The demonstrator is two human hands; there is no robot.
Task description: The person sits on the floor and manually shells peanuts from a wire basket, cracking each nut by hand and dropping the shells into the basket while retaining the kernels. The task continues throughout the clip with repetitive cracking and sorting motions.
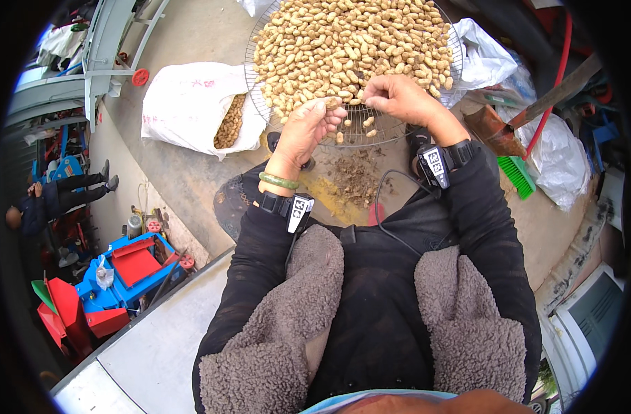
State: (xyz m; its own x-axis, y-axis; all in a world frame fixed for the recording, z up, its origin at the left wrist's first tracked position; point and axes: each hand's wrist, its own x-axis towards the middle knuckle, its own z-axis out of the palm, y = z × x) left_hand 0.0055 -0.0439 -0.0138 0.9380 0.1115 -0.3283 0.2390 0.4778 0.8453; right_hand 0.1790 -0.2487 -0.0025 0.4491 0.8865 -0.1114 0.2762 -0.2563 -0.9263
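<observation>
Unshelled peanuts (350, 41) are heaped on a round wire rack (357, 124), whose bare near part shows the wires with a few loose peanuts on them. My left hand (305, 131), a green bangle at its wrist, is closed at the rack's near edge. Between its thumb and fingertips sits a peanut (332, 103). My right hand (401, 100) is over the near right part of the heap, thumb and fingers pinched together. What its fingertips hold, if anything, is too small to make out. The two hands are slightly apart.
Left of the rack lies an open white sack (191, 107) with peanuts inside. Soil crumbs (357, 179) cover the floor below the rack. At right are plastic bags (557, 159), a green brush head (517, 176) and a rusty shovel (498, 131). A person (53, 196) stands beyond blue-red machinery (125, 269).
</observation>
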